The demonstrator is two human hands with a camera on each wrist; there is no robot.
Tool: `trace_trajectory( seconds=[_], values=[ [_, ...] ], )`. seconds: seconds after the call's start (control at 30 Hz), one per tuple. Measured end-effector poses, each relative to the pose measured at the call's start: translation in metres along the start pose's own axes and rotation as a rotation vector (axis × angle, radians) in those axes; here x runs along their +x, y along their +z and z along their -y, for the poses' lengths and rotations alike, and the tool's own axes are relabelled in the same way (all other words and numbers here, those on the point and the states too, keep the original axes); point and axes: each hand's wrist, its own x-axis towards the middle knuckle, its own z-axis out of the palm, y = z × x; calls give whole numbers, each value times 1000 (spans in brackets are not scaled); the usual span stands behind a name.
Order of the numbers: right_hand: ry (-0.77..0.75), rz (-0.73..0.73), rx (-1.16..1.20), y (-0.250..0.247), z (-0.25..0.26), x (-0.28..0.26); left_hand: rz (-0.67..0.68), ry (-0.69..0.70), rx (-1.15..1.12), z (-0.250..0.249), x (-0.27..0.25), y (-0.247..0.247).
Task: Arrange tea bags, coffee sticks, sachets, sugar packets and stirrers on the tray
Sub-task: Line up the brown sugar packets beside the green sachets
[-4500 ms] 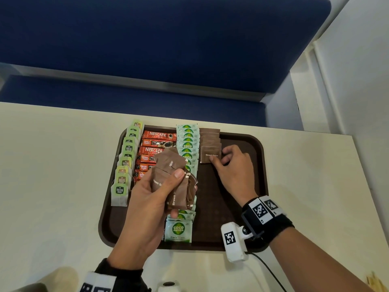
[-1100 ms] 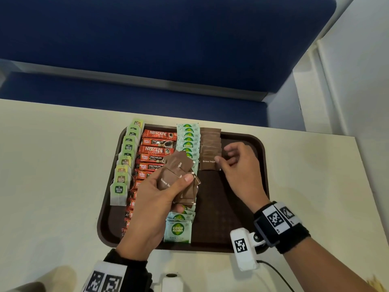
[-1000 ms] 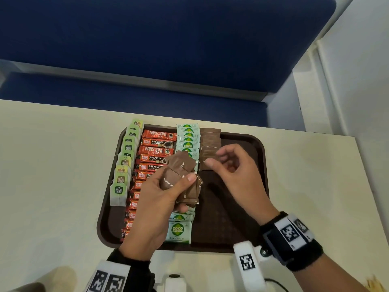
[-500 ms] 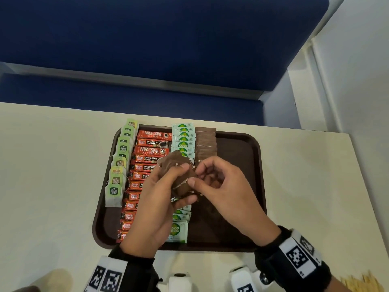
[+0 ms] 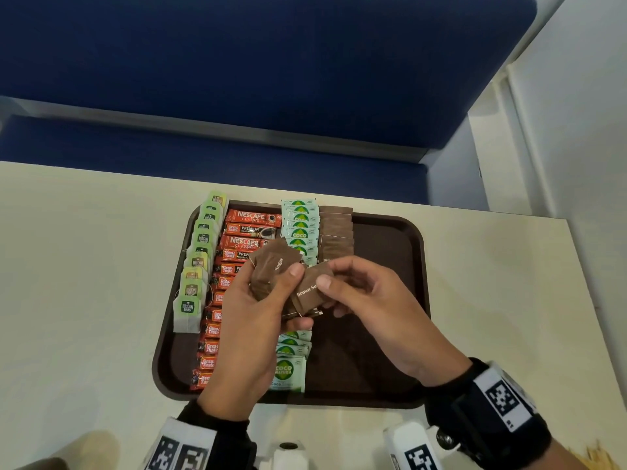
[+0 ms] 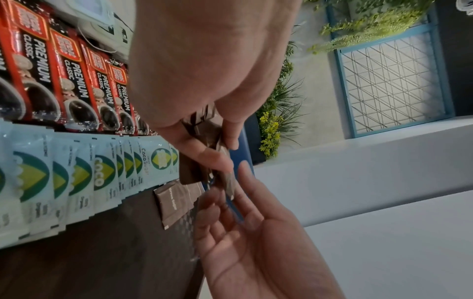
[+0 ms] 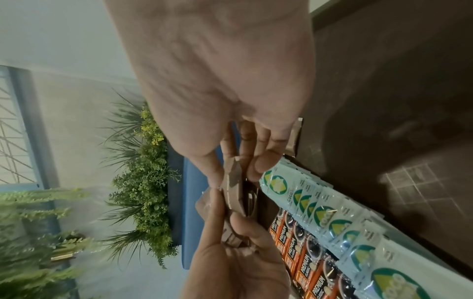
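Head view: right hand (image 5: 369,307) pinches brown sugar packet (image 5: 307,290) from left hand (image 5: 251,320) bundle.

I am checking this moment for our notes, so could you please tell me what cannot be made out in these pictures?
- Head view: how many brown paper sugar packets the left hand holds; they overlap.
- Head view: the middle of the pale green coco sugar sachet row, hidden by both hands.
- Head view: the pale wooden stirrers, cut off by the bottom edge.
- Right wrist view: the print on the packet the right hand pinches; it shows edge-on.
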Motion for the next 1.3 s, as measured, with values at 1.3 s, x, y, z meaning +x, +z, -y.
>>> trace_trajectory(
  seconds=[1.3],
  values=[
    [-59, -506, -537, -17, -69, 60, -87, -33, -52, -4, 4, -15]
  ],
)
